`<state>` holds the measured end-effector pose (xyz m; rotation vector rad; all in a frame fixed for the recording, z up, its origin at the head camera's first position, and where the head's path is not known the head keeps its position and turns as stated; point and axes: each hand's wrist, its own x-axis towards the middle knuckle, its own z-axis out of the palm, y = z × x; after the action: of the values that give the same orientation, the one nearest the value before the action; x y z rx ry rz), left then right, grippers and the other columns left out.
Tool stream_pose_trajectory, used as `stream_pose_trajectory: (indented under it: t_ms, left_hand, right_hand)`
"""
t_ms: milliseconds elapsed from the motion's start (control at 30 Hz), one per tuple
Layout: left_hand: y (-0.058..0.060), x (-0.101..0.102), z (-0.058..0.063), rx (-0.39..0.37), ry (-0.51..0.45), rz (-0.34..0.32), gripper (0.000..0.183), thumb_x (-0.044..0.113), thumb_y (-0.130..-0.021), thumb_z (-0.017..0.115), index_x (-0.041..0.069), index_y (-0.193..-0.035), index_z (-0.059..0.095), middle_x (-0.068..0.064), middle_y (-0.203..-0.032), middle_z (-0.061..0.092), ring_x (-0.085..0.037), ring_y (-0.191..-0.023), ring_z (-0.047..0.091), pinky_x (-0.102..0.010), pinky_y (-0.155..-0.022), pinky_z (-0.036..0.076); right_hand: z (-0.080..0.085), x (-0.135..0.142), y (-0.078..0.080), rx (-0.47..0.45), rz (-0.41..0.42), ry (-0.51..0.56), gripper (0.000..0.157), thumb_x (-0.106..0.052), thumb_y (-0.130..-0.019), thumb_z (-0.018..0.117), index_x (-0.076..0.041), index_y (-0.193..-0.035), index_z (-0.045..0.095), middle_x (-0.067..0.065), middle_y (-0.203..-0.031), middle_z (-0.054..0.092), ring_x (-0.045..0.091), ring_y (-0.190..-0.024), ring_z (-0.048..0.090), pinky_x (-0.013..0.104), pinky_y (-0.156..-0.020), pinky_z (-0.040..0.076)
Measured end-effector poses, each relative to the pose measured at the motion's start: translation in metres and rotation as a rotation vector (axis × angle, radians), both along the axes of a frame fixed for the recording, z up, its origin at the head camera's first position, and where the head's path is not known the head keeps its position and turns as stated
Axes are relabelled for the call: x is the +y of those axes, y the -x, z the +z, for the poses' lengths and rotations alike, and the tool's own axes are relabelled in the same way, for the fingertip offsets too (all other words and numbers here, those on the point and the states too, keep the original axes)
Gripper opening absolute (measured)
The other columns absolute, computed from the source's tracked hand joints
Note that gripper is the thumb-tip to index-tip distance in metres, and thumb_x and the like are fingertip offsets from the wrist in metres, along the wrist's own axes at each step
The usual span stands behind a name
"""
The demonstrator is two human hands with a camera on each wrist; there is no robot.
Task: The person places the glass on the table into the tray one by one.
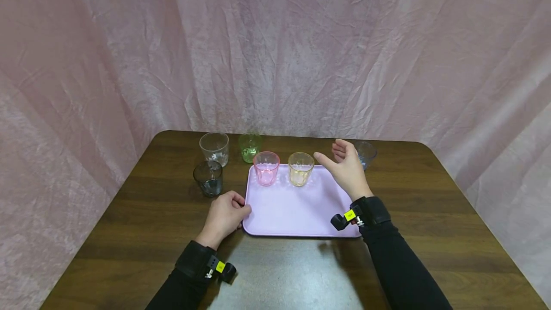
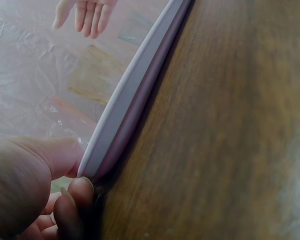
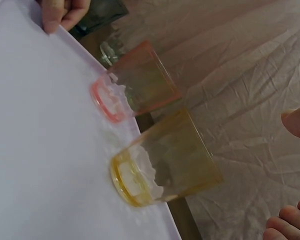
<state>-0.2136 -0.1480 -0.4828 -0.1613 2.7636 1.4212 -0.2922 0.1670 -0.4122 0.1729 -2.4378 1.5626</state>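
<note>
A pale pink tray (image 1: 297, 209) lies on the brown wooden table (image 1: 430, 204). On the tray's far edge stand a pink glass (image 1: 266, 168) and a yellow glass (image 1: 300, 169), side by side and upright. My left hand (image 1: 240, 208) pinches the tray's left rim (image 2: 135, 95), thumb on top and fingers (image 2: 74, 200) curled under it. My right hand (image 1: 335, 154) hovers over the tray's far right corner with relaxed fingers, holding nothing, between the yellow glass (image 3: 165, 160) and a bluish glass (image 1: 366, 153) partly hidden behind it. The right wrist view also shows the pink glass (image 3: 140, 82).
Left of the tray stand a clear glass (image 1: 214, 149), a green glass (image 1: 249, 147) and a dark grey glass (image 1: 208, 178). A wrinkled pink cloth (image 1: 275, 47) closes the back and sides. The table's near edge lies just under my forearms.
</note>
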Motion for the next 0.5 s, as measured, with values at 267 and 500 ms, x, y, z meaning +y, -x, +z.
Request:
stream_pose_trajectory:
  t_ms: [267,500]
  left_hand:
    - [0.001,0.000,0.000,-0.004,0.004,0.002,0.017,0.014,-0.082,0.073,0.007,-0.093,0.063,-0.004,-0.066,0.061,-0.016,-0.050,0.059,-0.028,-0.043,0.049]
    - [0.001,0.000,-0.001,-0.008,0.006,0.003,0.017,0.014,-0.082,0.073,0.007,-0.093,0.063,-0.004,-0.066,0.061,-0.016,-0.050,0.059,-0.028,-0.043,0.049]
  right_hand:
    - [0.002,0.014,-0.001,0.009,-0.020,0.007,0.094,-0.045,-0.082,0.080,0.005,-0.145,0.032,0.019,-0.137,0.044,0.026,-0.124,0.045,0.042,-0.107,0.037]
    - [0.000,0.028,-0.001,-0.005,-0.045,0.032,0.094,-0.046,-0.081,0.080,0.004,-0.145,0.032,0.017,-0.138,0.043,0.024,-0.124,0.044,0.041,-0.107,0.036]
